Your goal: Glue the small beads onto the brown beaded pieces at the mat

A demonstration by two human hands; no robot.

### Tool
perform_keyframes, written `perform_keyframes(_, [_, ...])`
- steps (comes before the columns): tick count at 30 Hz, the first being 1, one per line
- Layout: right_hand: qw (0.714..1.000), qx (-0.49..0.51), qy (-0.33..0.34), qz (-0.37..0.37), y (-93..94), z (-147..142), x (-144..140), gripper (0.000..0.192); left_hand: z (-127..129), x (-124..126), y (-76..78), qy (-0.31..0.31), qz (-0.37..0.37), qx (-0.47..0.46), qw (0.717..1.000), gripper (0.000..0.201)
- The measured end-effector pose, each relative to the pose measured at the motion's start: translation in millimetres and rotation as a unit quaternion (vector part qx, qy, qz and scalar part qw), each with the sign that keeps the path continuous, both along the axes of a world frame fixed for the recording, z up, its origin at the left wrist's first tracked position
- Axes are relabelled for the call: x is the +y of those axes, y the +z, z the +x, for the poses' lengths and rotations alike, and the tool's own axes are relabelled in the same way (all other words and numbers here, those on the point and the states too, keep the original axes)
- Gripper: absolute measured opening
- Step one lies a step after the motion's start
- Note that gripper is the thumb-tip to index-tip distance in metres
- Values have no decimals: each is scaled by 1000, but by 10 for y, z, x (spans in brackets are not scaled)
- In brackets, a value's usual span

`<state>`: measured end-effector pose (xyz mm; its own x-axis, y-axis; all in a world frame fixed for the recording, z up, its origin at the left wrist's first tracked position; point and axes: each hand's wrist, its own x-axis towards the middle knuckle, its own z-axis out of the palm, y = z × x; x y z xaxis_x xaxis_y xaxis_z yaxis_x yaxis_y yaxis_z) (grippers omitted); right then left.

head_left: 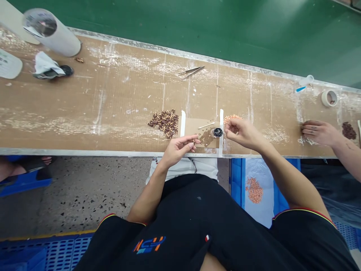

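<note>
Left hand (180,147) pinches a small brown part, right hand (239,131) pinches something tiny; brown pile (165,121) at ten o'clock remains largely unprocessed.

Black short-sleeved shirt (197,226); red-and-yellow piping at the sleeve hems; orange-and-blue lettering on the chest; bare forearms.

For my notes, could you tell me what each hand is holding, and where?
The left hand pinches a small brown part at its fingertips. The right hand has its fingers pinched together, but what they hold is too small to tell.
</note>
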<state>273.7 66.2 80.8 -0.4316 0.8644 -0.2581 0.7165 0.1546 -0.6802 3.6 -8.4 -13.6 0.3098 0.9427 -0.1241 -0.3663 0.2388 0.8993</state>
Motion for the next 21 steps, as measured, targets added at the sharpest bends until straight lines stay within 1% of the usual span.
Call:
perform_keyframes(5, [997,-55,17,47,-15,-84,5,13,-4,-4,-8,-3,0,-3,1000,42])
perform_keyframes(11, [992,-104,41,59,-62,-92,10,16,-6,-6,-6,-8,-4,6,1000,44])
perform_keyframes(16, [983,-148,51,90,-84,-104,19,17,-2,-10,-15,-7,-3,3,1000,43])
perform_keyframes(21, [981,-160,65,89,-79,-113,26,15,-13,-9,-10,-17,-5,4,1000,43])
